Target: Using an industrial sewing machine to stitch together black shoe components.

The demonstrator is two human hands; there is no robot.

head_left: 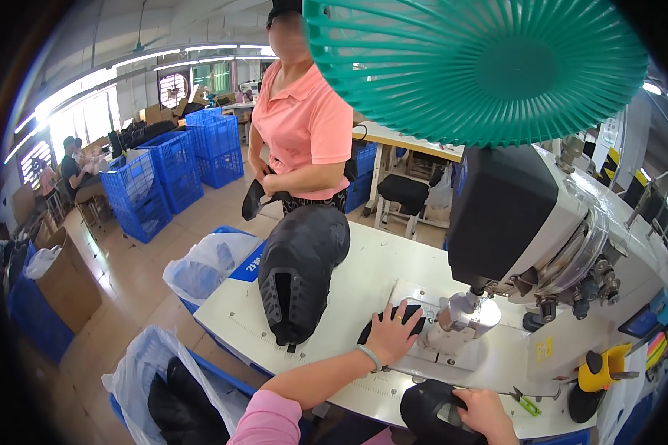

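Observation:
My left hand lies with fingers spread on a black shoe piece, beside the metal post of a sewing machine. At the table's near edge, my right hand grips a black shoe upper; part of that hand and the upper is cut off by the lower rim. A row of nested black shoe uppers rests on the white table to the left. Green-handled thread snips lie to the right of my right hand.
A green fan guard hangs over the machine. Across the table a person in a salmon shirt holds a black piece. Bag-lined blue bins stand at left, one holding black pieces. A yellow holder sits at right.

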